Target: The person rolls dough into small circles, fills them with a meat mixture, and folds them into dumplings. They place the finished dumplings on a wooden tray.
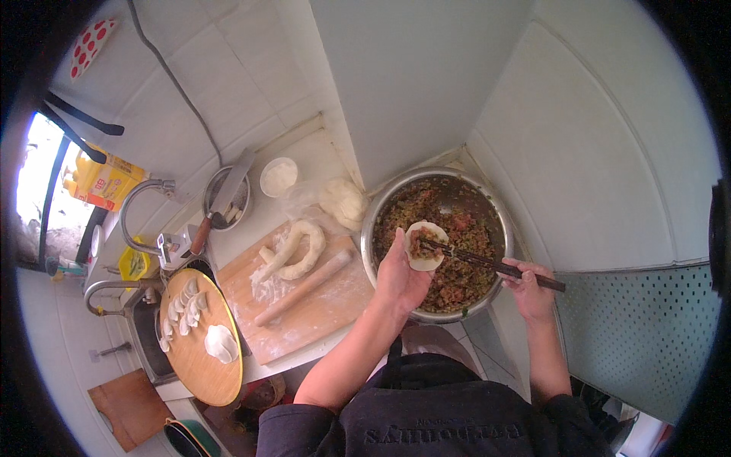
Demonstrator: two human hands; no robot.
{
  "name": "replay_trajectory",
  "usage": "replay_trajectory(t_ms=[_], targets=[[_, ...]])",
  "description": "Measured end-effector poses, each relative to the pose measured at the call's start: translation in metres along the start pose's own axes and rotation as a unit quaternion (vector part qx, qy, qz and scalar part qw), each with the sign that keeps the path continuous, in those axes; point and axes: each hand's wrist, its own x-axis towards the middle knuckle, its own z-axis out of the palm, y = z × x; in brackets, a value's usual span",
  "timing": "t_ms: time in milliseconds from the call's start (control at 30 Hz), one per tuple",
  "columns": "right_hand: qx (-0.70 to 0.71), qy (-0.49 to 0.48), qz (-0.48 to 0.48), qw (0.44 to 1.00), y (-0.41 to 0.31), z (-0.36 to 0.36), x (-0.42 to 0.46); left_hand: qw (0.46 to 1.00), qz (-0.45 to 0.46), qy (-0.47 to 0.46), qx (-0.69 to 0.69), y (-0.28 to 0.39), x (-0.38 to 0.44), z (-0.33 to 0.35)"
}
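Observation:
My left hand holds a round dumpling wrapper above a large steel bowl. Chopped meat and vegetable filling covers much of the bowl's inside, and a small mound of it lies on the wrapper. In my right hand is a pair of dark chopsticks, their tips touching the mound. To the left, a floured wooden board bears a rolling pin and a looped rope of dough.
A round wooden tray with several folded dumplings and a stack of wrappers lies over the sink. A cleaver rests across a pot. Behind the board are a bowl of flour and bagged dough.

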Motion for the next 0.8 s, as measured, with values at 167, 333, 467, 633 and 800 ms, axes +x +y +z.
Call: replay_trajectory(t_ms=[167,333,467,633,800], targets=[[0.062,0.008,0.019,0.998,0.000,0.001,0.006,1.000,0.008,0.000,0.020,-0.002,0.000,-0.001],[0.021,0.082,-0.008,0.996,-0.012,-0.005,0.012,0.998,0.046,0.032,0.015,0.010,0.000,-0.003],[-0.298,0.098,0.005,0.950,-0.026,-0.013,0.016,0.996,0.081,0.040,0.015,0.025,-0.013,-0.009],[-0.392,-0.058,-0.088,0.914,0.013,0.013,0.012,0.995,0.087,0.052,0.010,0.031,-0.028,-0.016],[-0.317,-0.015,-0.054,0.947,0.006,0.015,0.003,0.994,0.095,0.060,-0.002,0.035,-0.037,-0.018]])
